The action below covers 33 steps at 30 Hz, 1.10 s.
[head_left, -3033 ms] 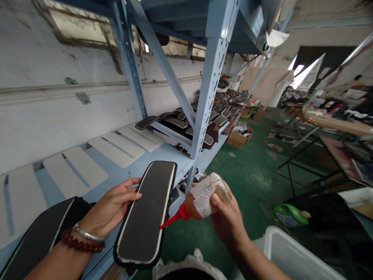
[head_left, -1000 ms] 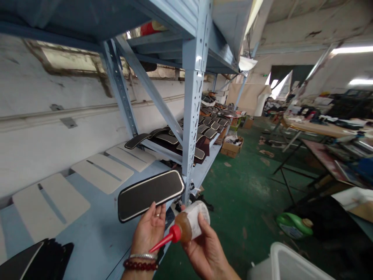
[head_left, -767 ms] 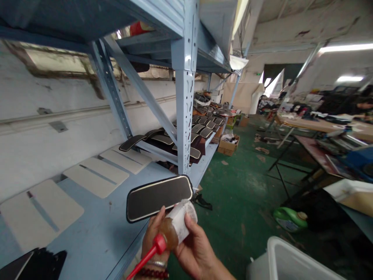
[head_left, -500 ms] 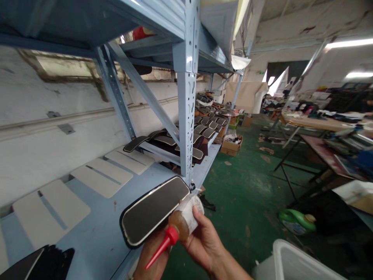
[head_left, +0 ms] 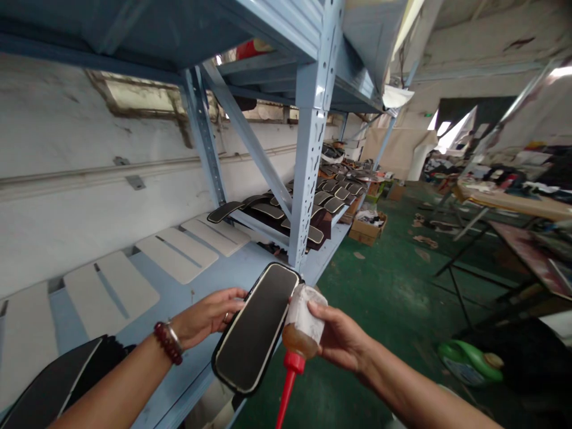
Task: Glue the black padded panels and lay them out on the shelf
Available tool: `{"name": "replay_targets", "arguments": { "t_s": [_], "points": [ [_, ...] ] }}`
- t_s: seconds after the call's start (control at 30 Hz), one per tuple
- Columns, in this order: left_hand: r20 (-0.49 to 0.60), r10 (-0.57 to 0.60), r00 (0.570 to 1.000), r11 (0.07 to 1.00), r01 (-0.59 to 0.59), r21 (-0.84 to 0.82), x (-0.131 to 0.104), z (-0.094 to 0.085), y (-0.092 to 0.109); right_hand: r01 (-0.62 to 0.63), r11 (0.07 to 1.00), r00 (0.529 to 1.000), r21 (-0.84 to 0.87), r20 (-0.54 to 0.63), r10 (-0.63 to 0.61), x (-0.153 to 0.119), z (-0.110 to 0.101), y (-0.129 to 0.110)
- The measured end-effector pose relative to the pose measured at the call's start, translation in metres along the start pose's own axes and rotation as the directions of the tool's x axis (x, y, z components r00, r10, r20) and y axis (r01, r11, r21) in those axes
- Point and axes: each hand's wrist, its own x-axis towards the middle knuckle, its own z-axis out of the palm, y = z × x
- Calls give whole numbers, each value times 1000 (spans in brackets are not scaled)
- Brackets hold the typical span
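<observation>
My right hand (head_left: 342, 336) is wrapped around a squeeze bottle (head_left: 306, 319) with a whitish label, amber liquid and a long red nozzle pointing down. Just left of the bottle, a long black panel (head_left: 257, 328) with rounded ends and a pale line around its border is held up at a slant. Its upper right edge meets the bottle and the right fingers; whether those fingers also grip it is hidden. At the panel's left edge is my left hand (head_left: 210, 316), fingers outstretched and apart, fingertips at or very near the rim.
Pale flat pieces (head_left: 111, 292) lie in a row on the blue shelf (head_left: 179, 310). Dark panels (head_left: 58, 381) are stacked at lower left. A blue rack post (head_left: 308, 167) stands ahead, with more bordered panels (head_left: 268, 210) beyond. A green jug (head_left: 469, 362) is on the floor at right.
My left hand has come out from under the panel to its left side. The panel has turned steeper, and the bottle's nozzle now points more straight down. The view has shifted left.
</observation>
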Motion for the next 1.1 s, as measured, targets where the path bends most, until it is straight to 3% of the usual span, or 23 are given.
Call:
{"name": "replay_targets", "arguments": {
  "t_s": [0.17, 0.27, 0.33, 0.47, 0.6, 0.67, 1.0, 1.1],
  "points": [
    [-6, 8, 1000, 999, -8, 44, 22, 18, -1, 24, 999, 1000, -32, -7, -24, 3, -4, 11],
    [18, 15, 1000, 999, -16, 37, 21, 13, -7, 99, 995, 993, -17, -59, -99, -3, -9, 4],
    [67, 13, 998, 1000, -15, 24, 12, 7, -9, 215, 976, 968, -23, -128, -216, -11, -10, -10],
    [131, -24, 991, 999, 20, 35, -12, 1, -6, 502, 860, 825, -97, -247, -509, -26, -5, -47],
    [175, -67, 982, 997, 58, 55, -24, 5, -3, 679, 705, 683, -203, -177, -709, -27, 1, -68],
    [186, -85, 979, 995, 74, 61, -24, 8, -2, 711, 660, 645, -243, -149, -750, -24, 1, -68],
    [184, -98, 978, 995, 89, 53, -25, 9, -2, 726, 608, 605, -320, -122, -787, -23, -4, -62],
    [178, -102, 979, 995, 103, 4, -25, 9, -4, 714, 635, 622, -297, -150, -769, -24, -4, -56]
  ]
}}
